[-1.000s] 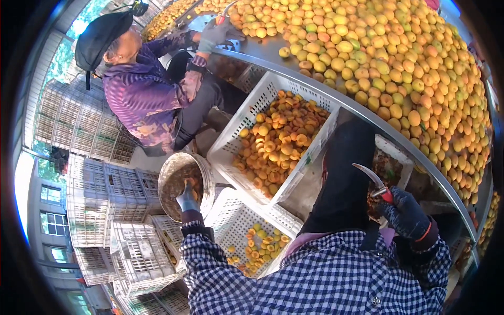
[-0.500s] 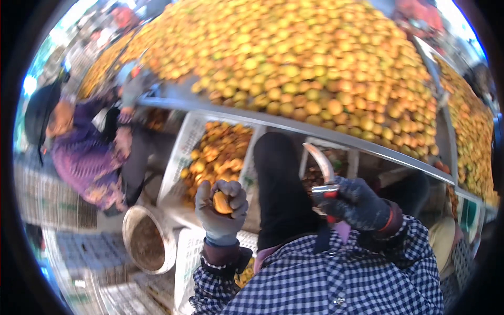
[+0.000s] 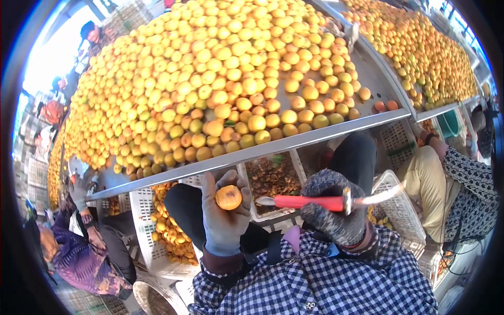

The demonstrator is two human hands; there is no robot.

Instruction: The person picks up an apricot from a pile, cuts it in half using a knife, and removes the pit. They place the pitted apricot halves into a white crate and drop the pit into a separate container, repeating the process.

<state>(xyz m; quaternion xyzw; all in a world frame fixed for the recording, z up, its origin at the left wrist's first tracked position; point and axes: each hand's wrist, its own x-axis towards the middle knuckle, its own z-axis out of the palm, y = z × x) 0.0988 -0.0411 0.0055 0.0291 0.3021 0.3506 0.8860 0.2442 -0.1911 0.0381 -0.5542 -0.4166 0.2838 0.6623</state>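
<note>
My left hand (image 3: 227, 215), in a grey glove, is palm up beneath the trough's front edge. It holds a round orange fruit (image 3: 228, 197) against the curled fingers, a dark spot showing on the fruit's face. To its right, my right hand (image 3: 336, 207), in a dark speckled glove, is closed round a red-handled curved knife (image 3: 310, 201). The blade points right, and a small pale metal tip sticks out of the handle's left end, towards the fruit. Knife and fruit are apart.
A metal-edged trough (image 3: 252, 153) heaped with yellow-orange fruit spans the front. Below it stand a crate (image 3: 140, 226) of orange pieces, a crate (image 3: 303, 167) of brown scraps and a white crate (image 3: 401, 210). A bucket (image 3: 152, 291) is lower left. People sit on both sides.
My view has swung to the right. The left hand has loosened around the fruit, showing more of it. The knife has turned from upright to lying sideways, blade to the right.
</note>
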